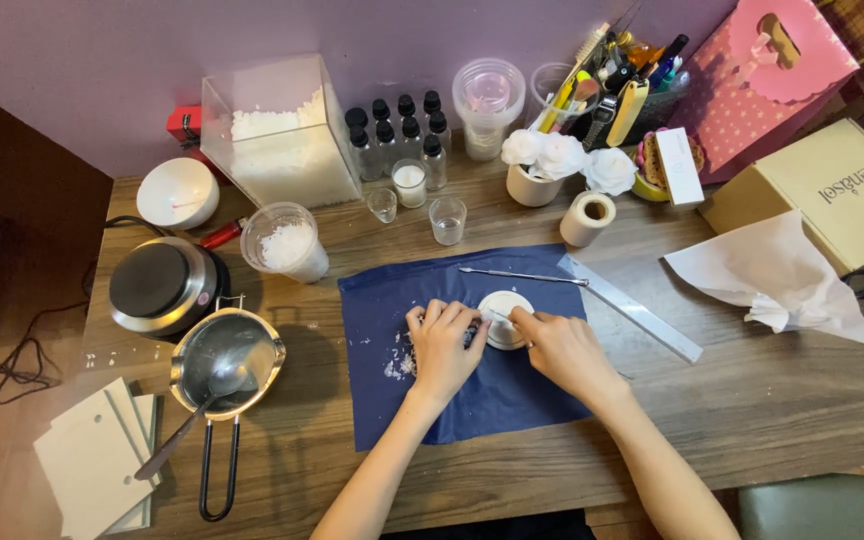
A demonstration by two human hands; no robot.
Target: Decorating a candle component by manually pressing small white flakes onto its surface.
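Here, round white candle point(503, 305) between left hand point(442, 345), right hand point(559, 347) grip.

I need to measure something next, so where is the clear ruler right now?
In the head view the clear ruler lies diagonally on the wooden table, at the right edge of the blue cloth, just right of the right hand.

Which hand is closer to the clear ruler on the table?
Right. The right hand lies just beside the clear ruler, at its near-left; the left hand is further left, beyond the round white candle.
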